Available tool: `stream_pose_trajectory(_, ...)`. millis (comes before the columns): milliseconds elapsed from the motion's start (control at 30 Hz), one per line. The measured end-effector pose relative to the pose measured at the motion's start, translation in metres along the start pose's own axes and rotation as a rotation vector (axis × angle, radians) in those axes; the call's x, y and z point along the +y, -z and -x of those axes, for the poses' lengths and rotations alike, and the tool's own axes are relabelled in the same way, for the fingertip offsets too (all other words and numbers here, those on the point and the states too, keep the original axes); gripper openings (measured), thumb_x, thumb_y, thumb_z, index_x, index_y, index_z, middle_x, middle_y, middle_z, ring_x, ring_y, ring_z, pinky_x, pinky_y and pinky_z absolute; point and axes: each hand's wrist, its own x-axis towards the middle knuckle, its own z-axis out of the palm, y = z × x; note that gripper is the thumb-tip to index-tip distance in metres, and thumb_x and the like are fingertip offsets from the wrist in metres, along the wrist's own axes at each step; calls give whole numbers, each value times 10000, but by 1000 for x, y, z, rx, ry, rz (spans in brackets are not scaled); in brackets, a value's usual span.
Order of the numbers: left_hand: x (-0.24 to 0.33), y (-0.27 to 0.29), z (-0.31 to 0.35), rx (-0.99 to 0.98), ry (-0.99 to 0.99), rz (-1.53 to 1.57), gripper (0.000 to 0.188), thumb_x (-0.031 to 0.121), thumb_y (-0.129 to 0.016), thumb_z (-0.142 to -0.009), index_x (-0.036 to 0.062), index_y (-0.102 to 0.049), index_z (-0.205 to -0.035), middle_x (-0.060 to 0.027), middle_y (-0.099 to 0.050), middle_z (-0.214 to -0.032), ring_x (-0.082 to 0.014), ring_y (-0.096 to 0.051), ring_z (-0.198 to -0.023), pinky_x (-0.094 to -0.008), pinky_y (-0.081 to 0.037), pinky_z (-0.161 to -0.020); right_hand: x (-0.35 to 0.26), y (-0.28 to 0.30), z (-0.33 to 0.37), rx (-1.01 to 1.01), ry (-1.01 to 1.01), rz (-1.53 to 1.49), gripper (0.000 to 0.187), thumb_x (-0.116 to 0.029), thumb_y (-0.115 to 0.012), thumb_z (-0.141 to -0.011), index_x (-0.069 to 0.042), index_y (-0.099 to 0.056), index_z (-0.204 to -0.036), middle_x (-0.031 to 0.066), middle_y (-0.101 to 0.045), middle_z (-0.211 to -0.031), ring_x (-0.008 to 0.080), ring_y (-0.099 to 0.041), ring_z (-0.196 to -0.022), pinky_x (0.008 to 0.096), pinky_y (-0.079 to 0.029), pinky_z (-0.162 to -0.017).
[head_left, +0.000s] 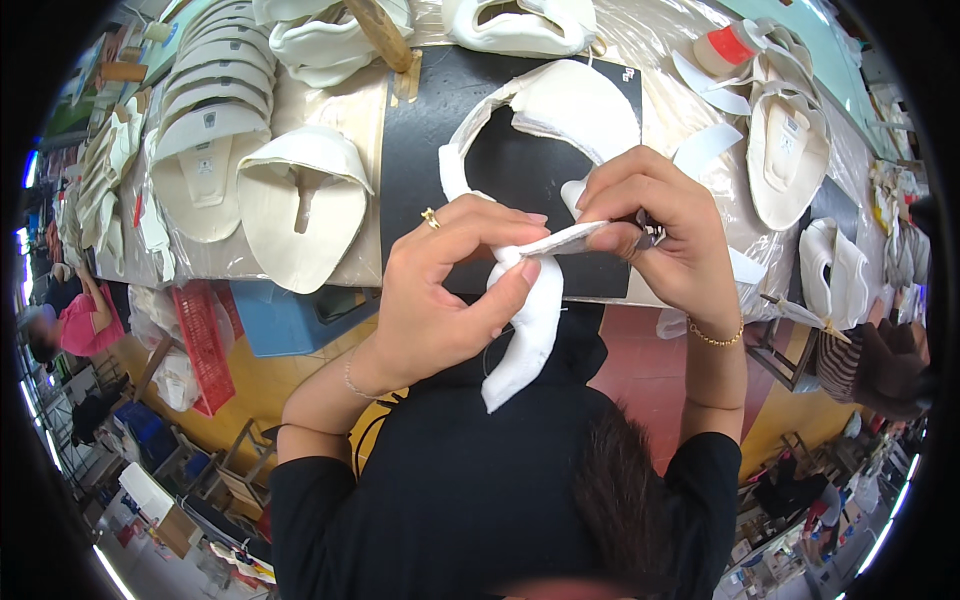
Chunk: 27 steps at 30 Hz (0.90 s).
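Observation:
Between my two hands is a white padded shoe upper [580,105], its rounded part resting on a black mat [410,220]. One end of it hangs down below my fingers in front of my chest. My left hand [450,270] pinches the folded edge between thumb and fingers. My right hand [660,225] grips the same edge further right, thumb and fingertips pressed together. Something small and metallic shows at my right fingers, too hidden to name. A thin thread seems to hang beside the dangling end.
To the left stand a row of cream shoe uppers [215,120] and a single one [305,210]. A wooden stick [380,35] rises behind the mat. On the right are a red-labelled container [730,45], more shoe pieces [790,150] and pointed scissors [800,312]. A red basket [203,345] stands below left.

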Motion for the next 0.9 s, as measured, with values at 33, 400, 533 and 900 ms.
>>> stream_pose_trajectory(33,0,0,-1,0,7,-17,210,14,-719,-848,-3,-712,-1057,-130,-691,-1082,-178,-688,-918,-269,-553,-786,1,0,-2,9,0,-1,128,-91,-775,-811,-43,-698,-902,50,-649,-948,156,-630,-779,259,-478,-646)
stream_pose_trajectory(400,27,-2,-14,29,283,271,392,68,-754,-885,5,-608,-1244,-90,-706,-1012,-81,-667,-836,-193,-504,-598,-29,-8,13,335,321,651,545,-100,-872,-732,-33,-576,-1186,127,-557,-1148,209,-598,-983,289,-493,-691)
stream_pose_trajectory(533,34,-1,-15,-38,321,234,387,-45,-691,-901,-69,-542,-1257,-178,-641,-1265,-177,-673,-1046,-264,-564,-869,-44,-7,22,191,398,905,438,-27,-841,-747,-23,-644,-1139,108,-608,-1055,209,-646,-834,305,-473,-638)
stream_pose_trajectory(900,33,-3,-9,-42,220,69,424,-54,-704,-885,-65,-549,-1280,-160,-633,-1289,-167,-670,-1054,-247,-549,-859,-47,-9,21,172,487,1036,369,-40,-740,-698,2,-700,-1063,90,-659,-895,163,-621,-661,277,-391,-563)
